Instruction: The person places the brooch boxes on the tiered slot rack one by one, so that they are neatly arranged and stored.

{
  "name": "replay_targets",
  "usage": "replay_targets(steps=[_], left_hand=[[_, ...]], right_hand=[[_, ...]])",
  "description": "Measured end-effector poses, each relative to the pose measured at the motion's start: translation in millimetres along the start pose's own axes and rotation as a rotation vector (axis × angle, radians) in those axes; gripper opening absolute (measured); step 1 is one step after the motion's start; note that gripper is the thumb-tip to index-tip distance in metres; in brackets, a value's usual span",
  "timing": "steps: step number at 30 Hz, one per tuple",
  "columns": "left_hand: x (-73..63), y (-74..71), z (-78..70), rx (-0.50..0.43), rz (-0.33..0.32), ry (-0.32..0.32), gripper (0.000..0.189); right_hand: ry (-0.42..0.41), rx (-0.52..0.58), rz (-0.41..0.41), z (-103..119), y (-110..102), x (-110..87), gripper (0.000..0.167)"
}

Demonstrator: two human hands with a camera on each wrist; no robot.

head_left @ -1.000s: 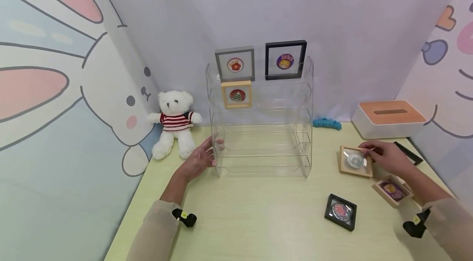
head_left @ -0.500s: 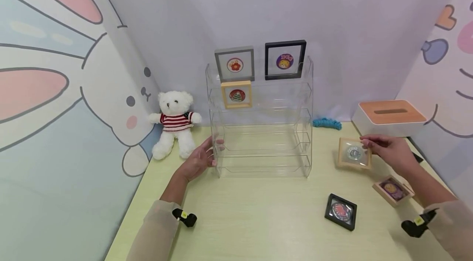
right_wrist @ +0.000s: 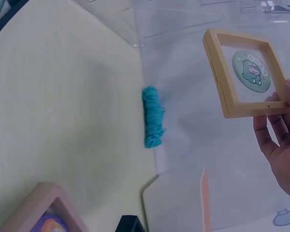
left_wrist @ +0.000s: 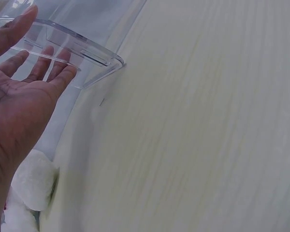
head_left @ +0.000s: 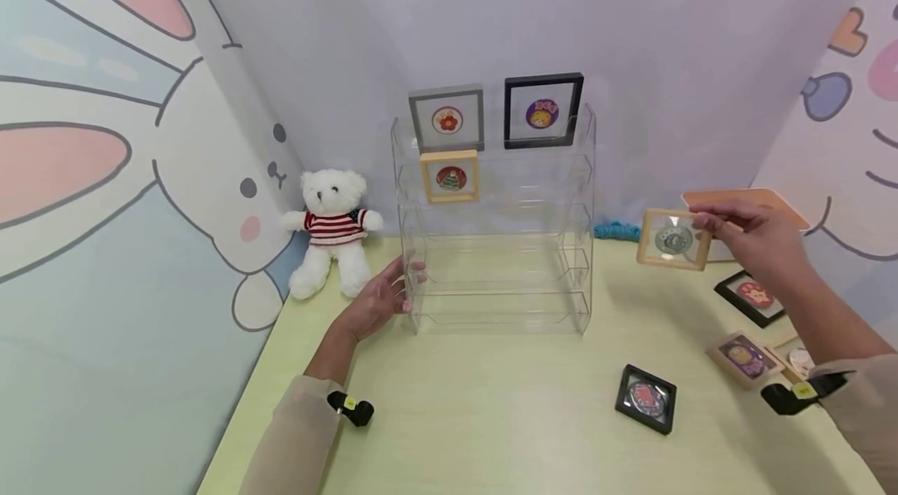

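Note:
A clear tiered rack (head_left: 498,304) stands at the table's back middle. My left hand (head_left: 375,304) rests against its left side, fingers loosely extended and thumb apart from them. In the left wrist view, fingertips of that hand (left_wrist: 24,106) meet the transparent plastic. Raised off the table at the right, my right hand (head_left: 761,242) pinches a light wooden picture frame (head_left: 673,240) by its right edge. The right wrist view shows a round green cartoon badge (right_wrist: 251,71) inside that frame. Grey (head_left: 447,119), black (head_left: 542,111) and small wooden (head_left: 450,177) frames occupy the rack's upper tiers.
Two black frames (head_left: 646,399) (head_left: 752,298) and two wooden ones (head_left: 745,359) (head_left: 798,358) lie at the right. Behind are a blue yarn bundle (head_left: 617,231) and a wood-topped tissue box (head_left: 779,203). A white teddy bear (head_left: 331,234) sits left of the rack.
My right hand has lifted the wooden picture frame off the table and tilted it upright, revealing a black frame beneath the arm. The left hand stays against the rack.

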State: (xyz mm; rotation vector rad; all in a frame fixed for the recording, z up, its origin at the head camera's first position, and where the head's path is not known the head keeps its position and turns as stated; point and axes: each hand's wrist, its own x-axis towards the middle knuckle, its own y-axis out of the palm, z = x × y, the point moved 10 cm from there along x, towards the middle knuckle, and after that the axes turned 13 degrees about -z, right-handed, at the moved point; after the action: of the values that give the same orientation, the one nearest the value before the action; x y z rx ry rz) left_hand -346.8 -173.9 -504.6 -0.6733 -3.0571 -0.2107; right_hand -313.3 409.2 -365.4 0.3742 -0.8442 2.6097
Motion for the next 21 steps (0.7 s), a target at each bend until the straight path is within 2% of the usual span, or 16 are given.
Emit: replay_targets(steps=[8, 12, 16, 21], left_hand=[[1.2, -0.1, -1.5, 0.009, -0.001, -0.007, 0.103], [0.7, 0.2, -3.3, 0.0, -0.002, -0.008, 0.102], [0.1, 0.4, -2.6, -0.004, 0.001, -0.017, 0.101], [1.0, -0.1, -0.9, 0.003, 0.0, -0.016, 0.103]], right_hand=[[0.033, 0.053, -0.058, 49, -7, 16.3, 0.031], [-0.05, 0.126, -0.065, 83, -2, 22.0, 0.027], [-0.178, 0.239, -0.068, 120, 11, 27.8, 0.023], [-0.225, 0.287, -0.077, 153, 28, 35.8, 0.023]])
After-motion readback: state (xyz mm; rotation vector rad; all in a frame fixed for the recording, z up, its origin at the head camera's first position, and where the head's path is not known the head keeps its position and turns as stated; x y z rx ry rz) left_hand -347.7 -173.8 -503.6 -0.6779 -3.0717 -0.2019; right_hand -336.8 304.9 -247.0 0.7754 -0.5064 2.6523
